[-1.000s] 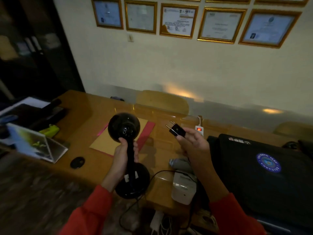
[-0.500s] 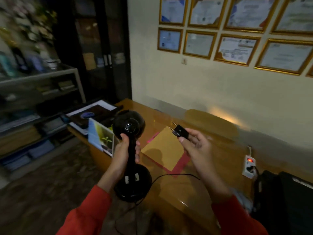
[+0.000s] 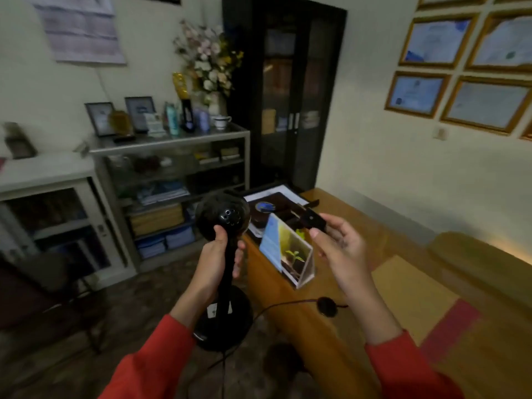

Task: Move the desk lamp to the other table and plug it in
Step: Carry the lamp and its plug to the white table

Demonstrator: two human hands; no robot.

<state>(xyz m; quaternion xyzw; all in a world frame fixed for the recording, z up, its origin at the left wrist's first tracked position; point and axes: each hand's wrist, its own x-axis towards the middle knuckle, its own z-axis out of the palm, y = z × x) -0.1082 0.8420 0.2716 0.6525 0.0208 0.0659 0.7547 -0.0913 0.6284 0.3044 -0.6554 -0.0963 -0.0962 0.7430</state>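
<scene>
Beside wooden desk | left hand grips desk lamp | right hand pinches plug | shelving ahead

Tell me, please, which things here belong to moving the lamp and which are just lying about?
In use: desk lamp in the left hand; its plug in the right hand; trailing cord.

Lying about: photo stand, black disc, yellow folder, flowers, framed certificates.
</scene>
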